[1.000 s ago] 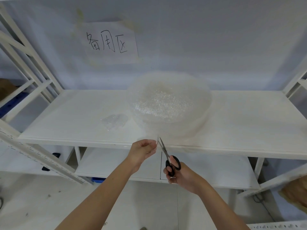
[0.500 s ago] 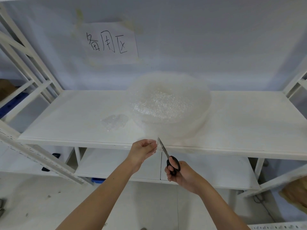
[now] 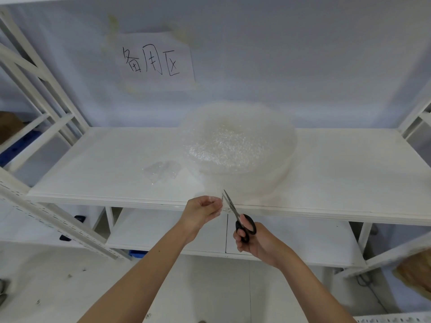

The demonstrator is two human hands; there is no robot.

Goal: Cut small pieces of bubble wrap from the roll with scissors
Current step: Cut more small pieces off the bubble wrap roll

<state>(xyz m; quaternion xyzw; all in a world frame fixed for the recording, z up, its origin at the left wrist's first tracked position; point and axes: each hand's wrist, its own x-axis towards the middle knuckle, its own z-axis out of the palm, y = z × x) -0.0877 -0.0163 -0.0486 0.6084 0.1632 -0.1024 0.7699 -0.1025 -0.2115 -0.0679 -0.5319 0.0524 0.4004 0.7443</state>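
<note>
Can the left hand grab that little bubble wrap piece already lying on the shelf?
Probably yes. The cut piece lies in the open on the shelf, with nothing between it and the left hand. But that hand is pinching the wrap's loose end beside the scissors, so it must let go first.

Handwritten "备用区" on paper sheet [image 3: 155, 62] taped to wall [image 3: 303, 54]

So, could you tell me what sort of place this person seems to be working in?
Most likely a storeroom or packing area. White metal shelving lines a plain wall, a handwritten paper sign is taped above the shelf, and a large bubble wrap roll stands there, being cut with scissors.
</note>
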